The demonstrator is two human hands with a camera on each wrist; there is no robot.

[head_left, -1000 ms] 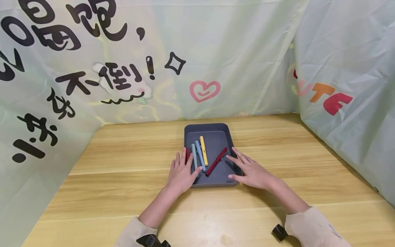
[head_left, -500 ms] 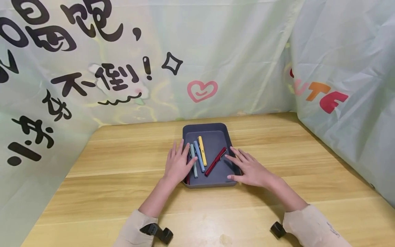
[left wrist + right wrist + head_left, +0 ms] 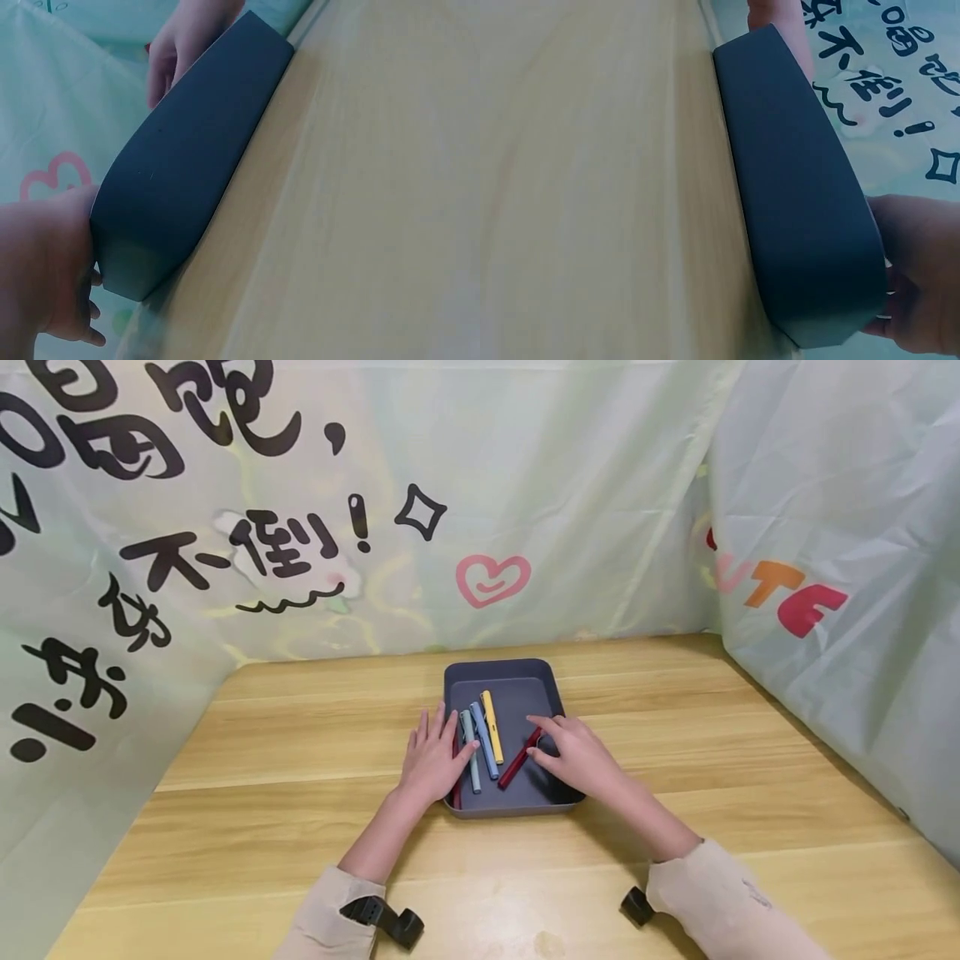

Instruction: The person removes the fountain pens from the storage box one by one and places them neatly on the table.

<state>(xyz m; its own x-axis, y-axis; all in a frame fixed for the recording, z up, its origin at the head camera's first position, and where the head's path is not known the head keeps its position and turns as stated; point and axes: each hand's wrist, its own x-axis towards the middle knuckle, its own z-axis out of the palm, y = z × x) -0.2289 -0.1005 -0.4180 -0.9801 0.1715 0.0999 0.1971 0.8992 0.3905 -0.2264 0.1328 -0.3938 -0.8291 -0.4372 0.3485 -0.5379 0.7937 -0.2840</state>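
Observation:
A dark grey tray (image 3: 517, 812) stands on the wooden table with several pens in it. My left hand (image 3: 429, 764) lies with spread fingers over the tray's left rim, beside a dark red pen (image 3: 457, 795) partly hidden along that wall. Near its thumb is a pale teal pen (image 3: 472, 768), then a blue pen (image 3: 484, 743) and a yellow pen (image 3: 492, 727). My right hand (image 3: 583, 758) reaches over the right rim, index finger and thumb parted around the upper end of another dark red pen (image 3: 514, 769), which slants across the tray floor. Both wrist views show mainly the tray's outer wall (image 3: 180, 142).
The wooden table (image 3: 300, 827) extends around the tray. A printed cloth (image 3: 600, 510) hangs behind it and on both sides. Black wrist cameras (image 3: 405, 929) sit at the cuffs, low over the table's near part.
My right hand has moved left from the tray's right rim to the slanted dark red pen. Earlier, my left hand shifted slightly left, off the pens, and the view turned a little.

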